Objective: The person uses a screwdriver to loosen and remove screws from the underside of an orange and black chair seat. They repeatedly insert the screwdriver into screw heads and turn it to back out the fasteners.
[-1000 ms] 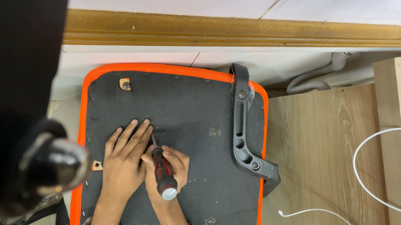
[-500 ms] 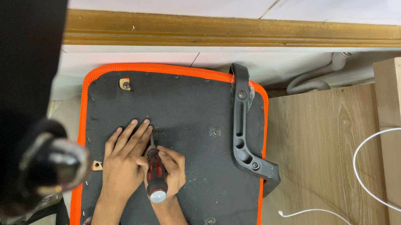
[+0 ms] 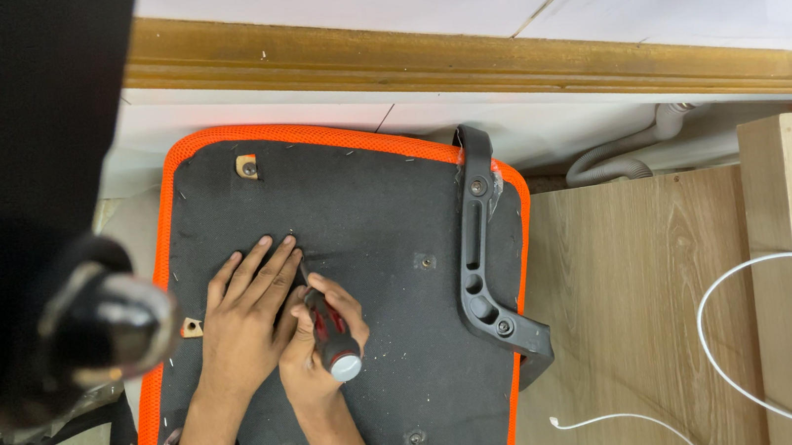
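Black seat underside [image 3: 376, 225] w/ orange rim, left hand [image 3: 246, 319] flat, fingers spread, right hand [image 3: 316, 346] gripping screwdriver [image 3: 331, 331] upright.

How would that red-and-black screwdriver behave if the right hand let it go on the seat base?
The screwdriver has a rounded handle, so it would probably tip over and roll a little. The black fabric underside of the seat base looks flat and rough, which should stop it soon. It looks stiff and light enough for the right hand.
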